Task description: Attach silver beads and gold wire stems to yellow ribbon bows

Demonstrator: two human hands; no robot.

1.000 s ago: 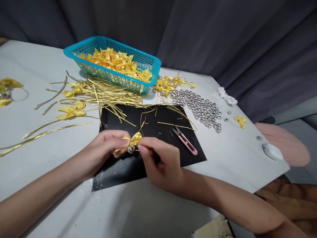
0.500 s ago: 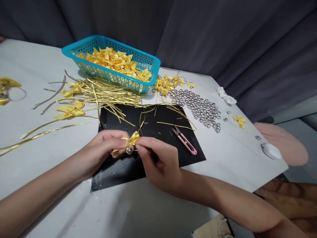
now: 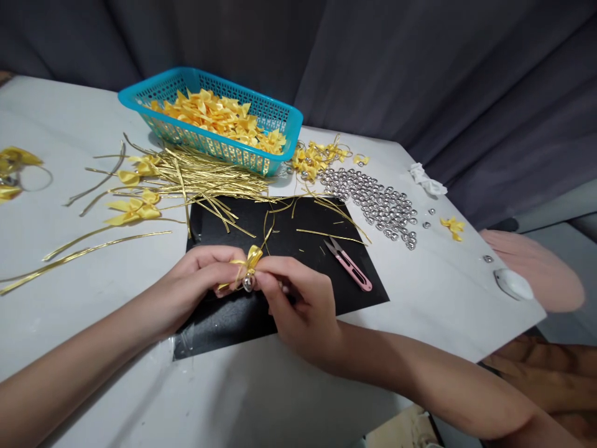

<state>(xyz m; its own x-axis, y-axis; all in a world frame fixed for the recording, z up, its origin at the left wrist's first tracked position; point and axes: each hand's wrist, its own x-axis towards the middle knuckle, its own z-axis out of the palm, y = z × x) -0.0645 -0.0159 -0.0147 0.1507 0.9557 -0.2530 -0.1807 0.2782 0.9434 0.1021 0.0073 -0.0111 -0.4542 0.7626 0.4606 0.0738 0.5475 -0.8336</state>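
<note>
A small yellow ribbon bow (image 3: 254, 255) is pinched between my two hands above the black mat (image 3: 219, 333). My left hand (image 3: 209, 269) is closed on its left side. The thumb and forefinger of my right hand (image 3: 301, 298) press together at its right side, close to a shiny silver bell-like bead (image 3: 249, 282) at the front of the bow. Thin gold cord (image 3: 267, 235) sticks up behind it. My fingers hide much of the bow and the knot area.
A blue basket (image 3: 205, 134) of yellow bows stands at the back, with gold cord lengths (image 3: 209, 174) before it. Silver beads (image 3: 377, 202) lie to the right. Pink thread snips (image 3: 349, 264) rest on the mat. Finished-looking bows (image 3: 312, 158) lie behind the beads.
The bead and bow have shifted slightly right and turned a little between my fingers. My right fingertips are now closer to the bead. Both hands keep their hold.
</note>
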